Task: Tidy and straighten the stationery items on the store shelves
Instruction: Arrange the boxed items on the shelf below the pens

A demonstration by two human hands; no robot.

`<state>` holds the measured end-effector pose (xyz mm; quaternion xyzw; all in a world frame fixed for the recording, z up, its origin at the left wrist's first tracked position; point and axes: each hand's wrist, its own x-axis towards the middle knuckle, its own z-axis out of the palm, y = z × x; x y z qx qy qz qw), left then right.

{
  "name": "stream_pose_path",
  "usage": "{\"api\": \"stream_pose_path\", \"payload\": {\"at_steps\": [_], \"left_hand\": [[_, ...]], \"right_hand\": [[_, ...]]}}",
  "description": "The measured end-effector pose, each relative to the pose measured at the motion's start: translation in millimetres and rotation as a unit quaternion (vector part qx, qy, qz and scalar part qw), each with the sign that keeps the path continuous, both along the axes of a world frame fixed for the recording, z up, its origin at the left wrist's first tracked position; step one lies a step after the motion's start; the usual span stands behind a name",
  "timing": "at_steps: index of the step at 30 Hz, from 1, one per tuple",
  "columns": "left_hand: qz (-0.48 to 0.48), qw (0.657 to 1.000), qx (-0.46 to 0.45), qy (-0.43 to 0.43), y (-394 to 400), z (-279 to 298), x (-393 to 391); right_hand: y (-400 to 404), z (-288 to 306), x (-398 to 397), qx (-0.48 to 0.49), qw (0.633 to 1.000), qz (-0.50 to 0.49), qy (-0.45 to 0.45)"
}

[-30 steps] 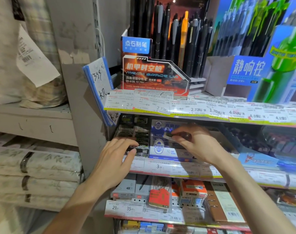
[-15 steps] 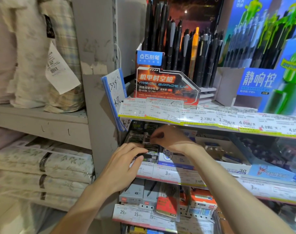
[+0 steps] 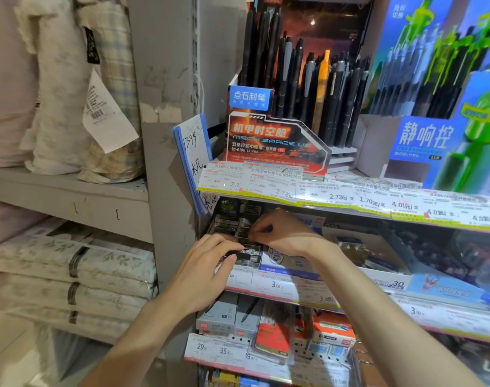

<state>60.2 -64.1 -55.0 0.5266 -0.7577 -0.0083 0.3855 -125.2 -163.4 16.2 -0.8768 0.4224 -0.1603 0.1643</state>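
Note:
Several small dark packs with green print (image 3: 232,226) lie in rows at the left end of the middle shelf (image 3: 283,286). My left hand (image 3: 207,263) rests on the front row, its fingers fairly straight over a pack (image 3: 249,254). My right hand (image 3: 283,233) reaches in from the right and its fingertips pinch one pack further back in the rows. Beside the packs stands a blue and white box (image 3: 287,261), partly hidden by my right wrist.
The top shelf carries a red pen display (image 3: 277,141) full of black pens and a blue-green display (image 3: 445,135). A blue-edged handwritten sign (image 3: 193,155) hangs at the shelf post. Below are boxed items (image 3: 227,317). Folded bedding (image 3: 70,277) fills the grey shelves on the left.
My right hand moved left from the blue and white box to the dark packs and now pinches one. My left hand stays on the front row. The camera drifted left.

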Motion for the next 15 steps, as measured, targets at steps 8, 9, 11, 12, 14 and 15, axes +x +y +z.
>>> {"api": "stream_pose_path", "payload": {"at_steps": [8, 9, 11, 12, 14, 15], "left_hand": [[0.05, 0.999, -0.017, 0.003, -7.7, -0.1, -7.8], [0.059, 0.998, -0.014, -0.001, -9.9, -0.3, -8.8], [0.072, 0.997, -0.005, -0.009, -13.3, -1.4, -10.9], [0.075, 0.997, 0.0, -0.012, -14.4, -2.2, -12.0], [0.082, 0.996, 0.004, -0.02, -16.1, -4.0, -13.3], [0.086, 0.996, 0.002, -0.024, -17.0, -4.8, -13.7]], "right_hand": [[6.9, 0.9, -32.2, -0.028, 0.993, -0.073, -0.092], [7.0, 1.1, -40.8, -0.032, 0.992, -0.089, -0.081], [8.2, 1.8, -58.1, -0.049, 0.992, -0.11, -0.041], [9.5, 2.4, -65.6, -0.062, 0.991, -0.115, -0.019], [12.0, 3.2, -78.7, -0.075, 0.99, -0.118, 0.021], [14.4, 3.8, -83.8, -0.074, 0.989, -0.117, 0.042]]}}
